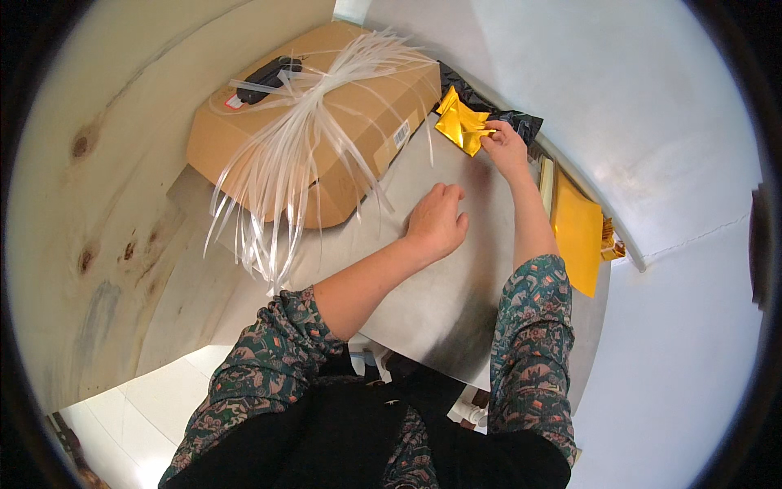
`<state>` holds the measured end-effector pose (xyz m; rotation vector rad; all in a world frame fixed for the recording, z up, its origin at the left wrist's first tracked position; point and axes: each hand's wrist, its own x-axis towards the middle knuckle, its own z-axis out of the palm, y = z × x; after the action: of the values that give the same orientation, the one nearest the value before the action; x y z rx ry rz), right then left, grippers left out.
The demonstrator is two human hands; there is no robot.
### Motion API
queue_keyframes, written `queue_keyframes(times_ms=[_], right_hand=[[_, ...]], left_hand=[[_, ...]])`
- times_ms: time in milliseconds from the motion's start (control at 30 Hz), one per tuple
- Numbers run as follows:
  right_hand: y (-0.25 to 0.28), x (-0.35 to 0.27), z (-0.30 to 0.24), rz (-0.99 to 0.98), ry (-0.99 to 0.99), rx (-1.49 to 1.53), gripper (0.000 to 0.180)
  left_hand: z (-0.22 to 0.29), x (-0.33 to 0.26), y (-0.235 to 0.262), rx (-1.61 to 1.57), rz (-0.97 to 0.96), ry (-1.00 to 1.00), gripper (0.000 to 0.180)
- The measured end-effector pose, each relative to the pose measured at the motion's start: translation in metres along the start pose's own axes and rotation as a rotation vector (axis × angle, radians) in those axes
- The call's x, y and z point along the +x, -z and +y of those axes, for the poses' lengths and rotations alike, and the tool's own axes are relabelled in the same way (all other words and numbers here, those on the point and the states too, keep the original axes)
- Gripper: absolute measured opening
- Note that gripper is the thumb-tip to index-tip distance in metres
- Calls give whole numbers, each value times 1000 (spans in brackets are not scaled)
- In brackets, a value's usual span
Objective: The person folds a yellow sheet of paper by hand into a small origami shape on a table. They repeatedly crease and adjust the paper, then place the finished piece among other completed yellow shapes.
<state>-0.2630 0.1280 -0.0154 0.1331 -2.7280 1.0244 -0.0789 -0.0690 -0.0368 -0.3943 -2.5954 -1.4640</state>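
Here; right hand (505, 147) pinching gold packet (461, 122); left hand (437, 221) curled, hold unclear; tabletop (423, 297) room toward near edge (423, 358)

Light is bright; edges curve and darken.

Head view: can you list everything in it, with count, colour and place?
Cardboard box: one, brown, on the tabletop's far left
Plastic strips: one bundle, whitish, across the box
Handheld object: one, black, on the box
Gold foil: count unclear, gold, at the right hand
Crumpled plastic: count unclear, black, behind the foil
Sheet: at least one, yellow-gold, tabletop's right edge
Tabletop: one, grey, centre
Wooden panel: one, pale, left
Floor tiles: several, white, lower left
Left hand: one, bare, above the tabletop
Right hand: one, bare, pinching the foil
Sleeves: two, patterned green, lower centre
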Motion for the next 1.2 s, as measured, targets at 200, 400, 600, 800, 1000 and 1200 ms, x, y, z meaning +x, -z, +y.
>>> queue_keyframes(times_ms=[200,400,600,800,1000,1200], right_hand=[[4,-5,-15,85,3,-19,51],[44,-82,-23,111,63,68,48],[130,-194,10,298,239,-117,48],[161,-256,47,90,-18,-402,73],[155,-268,55,136,-61,-265,45],[147,-261,75,227,52,-287,32]], left_hand=[[-2,-2,-4,-1,28,-21,31],[-3,1,-2,-6,18,-31,30],[-4,5,0,43,-6,-6,29],[-8,8,4,24,-33,-13,30],[-19,11,8,-28,-33,-80,29],[-28,14,10,-35,-32,-105,26]])
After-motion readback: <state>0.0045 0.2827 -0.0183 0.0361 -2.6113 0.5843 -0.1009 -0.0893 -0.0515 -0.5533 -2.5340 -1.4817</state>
